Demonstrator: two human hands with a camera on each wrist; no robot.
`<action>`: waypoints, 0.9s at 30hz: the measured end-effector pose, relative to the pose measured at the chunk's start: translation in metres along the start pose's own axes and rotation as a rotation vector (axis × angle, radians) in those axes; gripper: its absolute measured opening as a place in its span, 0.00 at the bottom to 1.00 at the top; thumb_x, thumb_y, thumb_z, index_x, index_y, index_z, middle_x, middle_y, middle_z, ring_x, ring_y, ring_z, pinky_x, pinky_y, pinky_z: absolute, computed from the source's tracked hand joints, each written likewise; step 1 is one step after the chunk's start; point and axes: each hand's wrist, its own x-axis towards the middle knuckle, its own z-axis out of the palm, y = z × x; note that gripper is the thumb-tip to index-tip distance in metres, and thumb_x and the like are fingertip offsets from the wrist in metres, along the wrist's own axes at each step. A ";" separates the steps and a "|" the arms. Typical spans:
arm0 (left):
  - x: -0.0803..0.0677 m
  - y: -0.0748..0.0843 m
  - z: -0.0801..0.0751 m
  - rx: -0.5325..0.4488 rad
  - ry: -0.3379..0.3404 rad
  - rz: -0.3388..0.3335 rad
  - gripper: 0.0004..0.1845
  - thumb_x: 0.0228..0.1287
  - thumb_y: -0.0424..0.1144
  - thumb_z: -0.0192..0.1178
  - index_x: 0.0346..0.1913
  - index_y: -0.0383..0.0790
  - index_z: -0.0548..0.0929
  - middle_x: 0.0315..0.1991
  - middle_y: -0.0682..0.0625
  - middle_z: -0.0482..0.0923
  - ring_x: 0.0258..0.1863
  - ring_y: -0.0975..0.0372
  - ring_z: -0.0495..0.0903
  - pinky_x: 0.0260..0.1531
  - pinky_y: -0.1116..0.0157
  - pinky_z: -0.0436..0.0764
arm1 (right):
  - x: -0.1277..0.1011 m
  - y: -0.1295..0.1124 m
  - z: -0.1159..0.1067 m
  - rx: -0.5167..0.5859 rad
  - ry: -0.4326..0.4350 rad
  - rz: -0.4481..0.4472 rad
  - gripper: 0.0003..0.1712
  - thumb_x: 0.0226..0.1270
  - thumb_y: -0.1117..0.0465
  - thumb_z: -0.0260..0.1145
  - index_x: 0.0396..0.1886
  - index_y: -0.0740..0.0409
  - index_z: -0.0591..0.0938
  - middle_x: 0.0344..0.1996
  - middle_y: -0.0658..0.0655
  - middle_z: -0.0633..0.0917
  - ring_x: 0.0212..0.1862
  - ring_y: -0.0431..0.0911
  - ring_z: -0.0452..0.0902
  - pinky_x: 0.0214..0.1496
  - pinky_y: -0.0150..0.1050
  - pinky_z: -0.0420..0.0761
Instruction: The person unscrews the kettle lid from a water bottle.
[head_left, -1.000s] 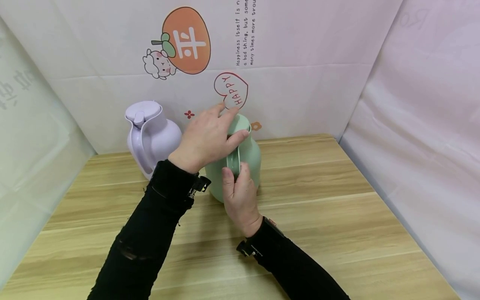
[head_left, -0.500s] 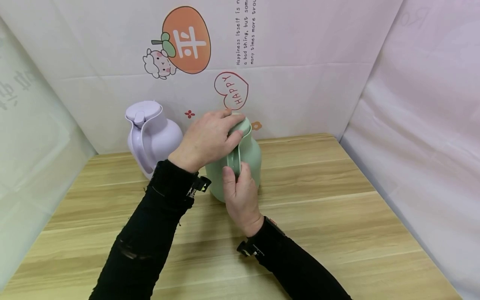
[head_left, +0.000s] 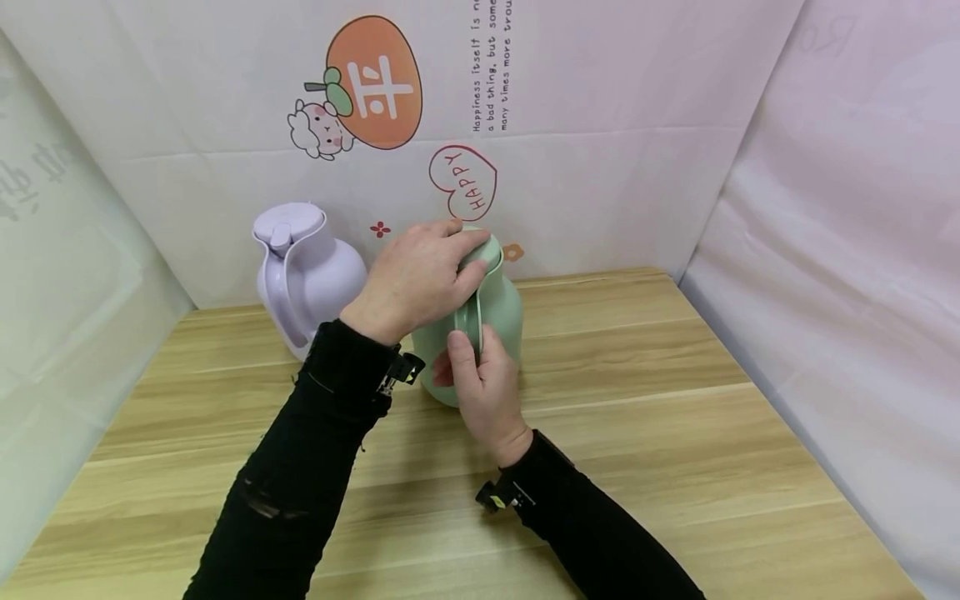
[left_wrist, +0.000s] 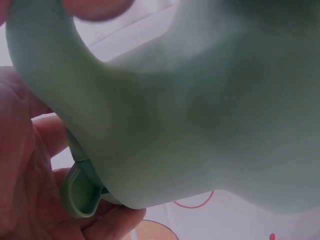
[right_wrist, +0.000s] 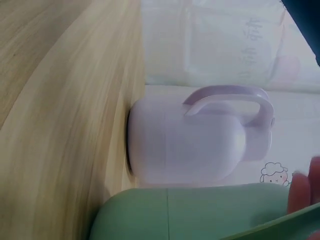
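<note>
Toward the back of the table (head_left: 645, 400) stood the green jug (head_left: 498, 312), just beside a lilac jug (head_left: 303, 271). Over its lid curled the left hand (head_left: 412, 279), gripping; the right hand (head_left: 483, 387) clasped the handle. Twisting hard with a loose handle grip could tip it against its neighbour

A small staged tabletop booth, homely rather than industrial: a light wood-grain laminate table (head_left: 675, 433) is boxed in on three sides by a pale pink printed backdrop sheet (head_left: 600, 167), with a cartoon orange persimmon sticker (head_left: 373, 82) above the table.
</note>
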 end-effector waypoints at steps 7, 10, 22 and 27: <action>0.000 0.003 -0.001 0.032 0.011 -0.001 0.24 0.78 0.50 0.51 0.70 0.48 0.81 0.66 0.45 0.81 0.60 0.46 0.83 0.59 0.48 0.80 | 0.002 0.003 -0.001 -0.064 -0.024 -0.033 0.12 0.86 0.60 0.50 0.37 0.59 0.71 0.16 0.52 0.74 0.17 0.44 0.70 0.20 0.35 0.72; 0.001 0.004 -0.001 0.046 0.016 -0.008 0.24 0.78 0.50 0.51 0.69 0.48 0.81 0.65 0.45 0.81 0.59 0.45 0.83 0.58 0.47 0.80 | 0.003 0.003 0.000 -0.065 -0.027 -0.029 0.12 0.86 0.60 0.50 0.37 0.59 0.70 0.16 0.51 0.72 0.16 0.40 0.68 0.20 0.35 0.70; 0.000 0.007 -0.001 0.085 0.025 -0.057 0.23 0.79 0.55 0.52 0.68 0.52 0.82 0.62 0.44 0.82 0.57 0.44 0.83 0.59 0.48 0.79 | 0.002 0.004 0.002 -0.073 -0.026 -0.034 0.12 0.86 0.59 0.50 0.39 0.60 0.69 0.16 0.51 0.72 0.17 0.40 0.68 0.20 0.36 0.72; 0.000 0.009 -0.001 0.094 0.012 -0.077 0.24 0.78 0.56 0.52 0.68 0.54 0.82 0.62 0.43 0.82 0.56 0.44 0.82 0.57 0.48 0.79 | 0.001 0.004 0.002 -0.099 -0.031 -0.042 0.12 0.86 0.58 0.49 0.39 0.60 0.69 0.17 0.51 0.73 0.18 0.39 0.68 0.21 0.35 0.73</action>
